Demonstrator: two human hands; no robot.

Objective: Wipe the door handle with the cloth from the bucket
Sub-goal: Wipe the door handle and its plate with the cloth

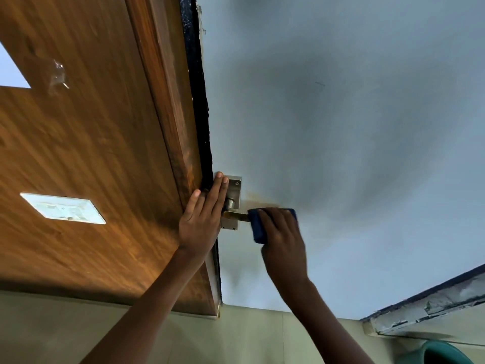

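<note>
low in the corner, the green bucket (pixel 443 354) is sitting on the floor, well apart from the work. further up, the right hand (pixel 282 243) is clenching the blue cloth (pixel 259 227) around the outer part of the door handle (pixel 239 217), which is jutting from its metal plate (pixel 233 199) on the pale blue door (pixel 341 127). the left hand (pixel 203 216) is lying flat and released, bracing the door's edge. the wiping step is seemingly underway; next, the cloth probably needs sliding inward toward the plate.
</note>
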